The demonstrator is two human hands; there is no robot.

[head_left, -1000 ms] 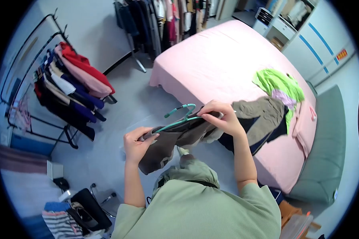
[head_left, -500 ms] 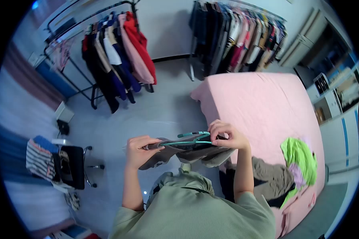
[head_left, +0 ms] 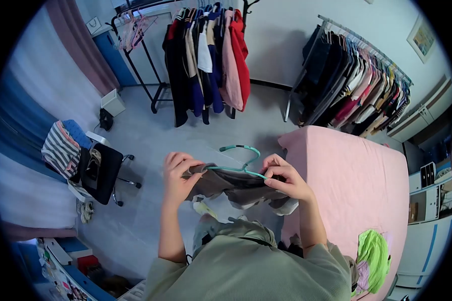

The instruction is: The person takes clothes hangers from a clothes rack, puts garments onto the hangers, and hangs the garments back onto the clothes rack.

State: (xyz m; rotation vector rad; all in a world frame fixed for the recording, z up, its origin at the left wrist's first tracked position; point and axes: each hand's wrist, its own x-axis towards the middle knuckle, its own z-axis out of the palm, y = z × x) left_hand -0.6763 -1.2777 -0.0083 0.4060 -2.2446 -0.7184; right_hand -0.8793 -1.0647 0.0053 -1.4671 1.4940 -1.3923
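Observation:
A teal wire hanger [head_left: 256, 156] is held in front of my waist, its hook standing up and curving to the left. From it hangs a dark grey-brown garment [head_left: 213, 184] whose exact kind I cannot make out. My left hand [head_left: 178, 175] is closed on the garment's edge at the hanger's left end. At the other end, my right hand [head_left: 289, 180] pinches the hanger's right arm between thumb and fingers, close to the cloth. The garment's lower part droops in folds between both hands.
A pink-covered bed [head_left: 351, 175] stands to my right, with a bright green garment [head_left: 374, 258] near its front edge. Clothes hang on a left rack [head_left: 153, 65] and a right rack [head_left: 294, 95]. A black swivel chair [head_left: 105, 173] at left bears a striped cloth [head_left: 60, 150].
My view has swung to the left, so the racks and bed appear farther right. The hanger's hook has tipped up from lying nearly flat. Both hands keep their hold.

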